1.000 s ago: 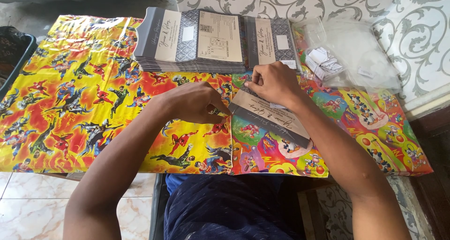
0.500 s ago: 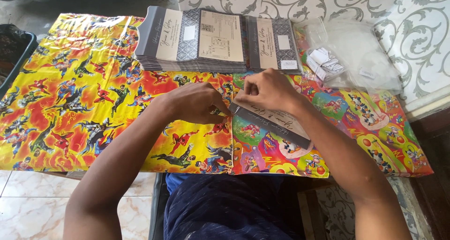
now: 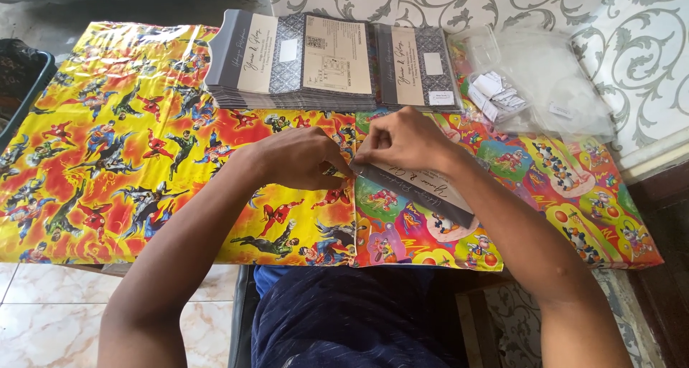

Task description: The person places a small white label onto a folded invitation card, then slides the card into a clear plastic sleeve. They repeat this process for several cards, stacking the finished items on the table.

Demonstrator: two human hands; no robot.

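A grey and white card (image 3: 423,192) lies flat on the colourful cartoon-print sheet (image 3: 129,160) covering the table. My left hand (image 3: 294,158) pinches the card's left end with curled fingers. My right hand (image 3: 402,140) rests on the same end from above, fingertips pressing its top edge, and hides part of the card. The two hands nearly touch at the card's corner.
Behind the hands stand stacks of grey and white cards (image 3: 287,63) and a smaller stack (image 3: 416,73). A clear plastic bag (image 3: 545,81) with small white slips (image 3: 495,95) lies at the back right. A dark crate (image 3: 21,81) sits at the far left edge.
The card was tilted up and has come down flat on the sheet. Both hands have drawn closer together at its left end.
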